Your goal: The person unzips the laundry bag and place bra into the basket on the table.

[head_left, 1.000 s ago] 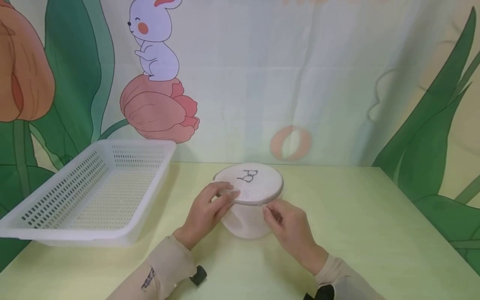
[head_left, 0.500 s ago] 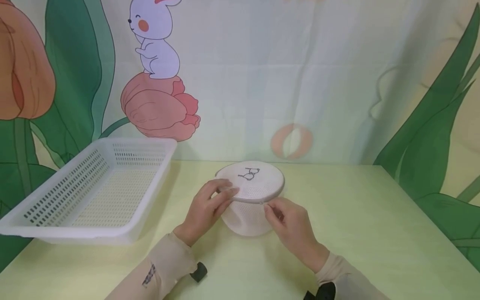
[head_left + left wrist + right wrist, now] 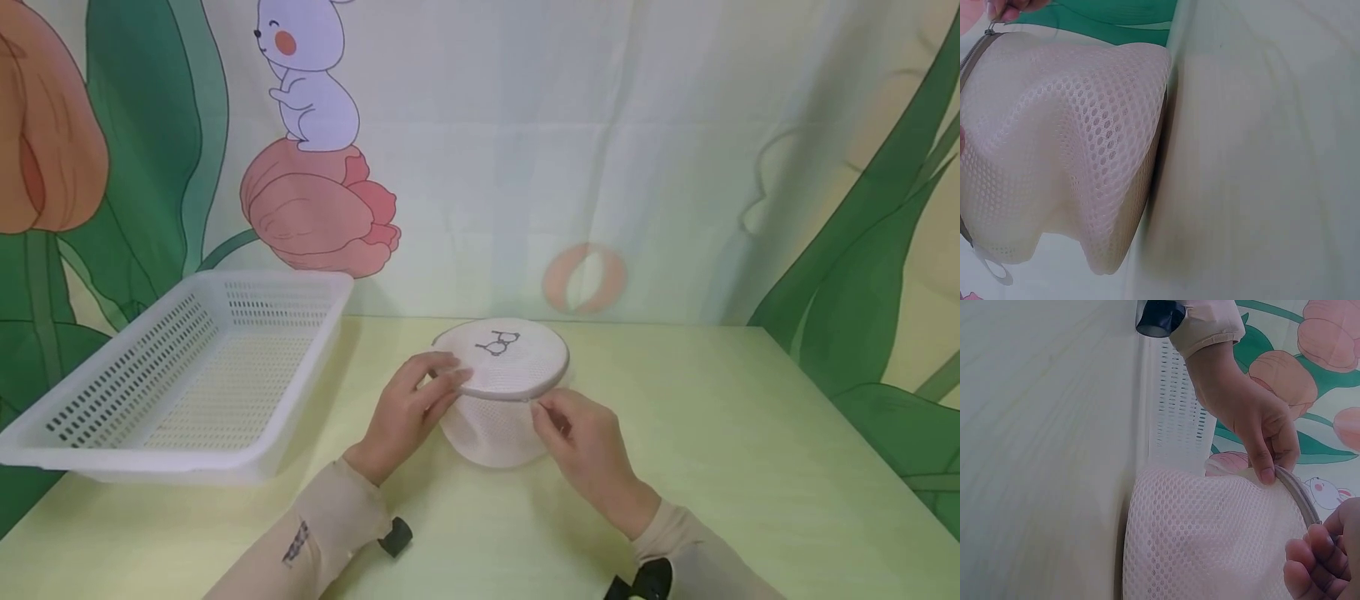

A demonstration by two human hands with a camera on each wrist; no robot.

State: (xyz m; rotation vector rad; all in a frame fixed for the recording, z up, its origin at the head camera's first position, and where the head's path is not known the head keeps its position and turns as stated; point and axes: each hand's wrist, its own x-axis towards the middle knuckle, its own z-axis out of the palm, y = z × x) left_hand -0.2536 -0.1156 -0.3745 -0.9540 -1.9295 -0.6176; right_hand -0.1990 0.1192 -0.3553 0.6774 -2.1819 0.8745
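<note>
Mesh bag stands between the left hand, which pinches its grey rim, and the right hand, which pinches the zip pull; lid on top, zipping apparently partway, how much remains I cannot tell.

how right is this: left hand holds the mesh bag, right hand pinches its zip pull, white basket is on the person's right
Wrong side: the head view shows the white basket on the person's left. The left hand does hold the mesh bag, the right hand pinches its zip pull.
</note>
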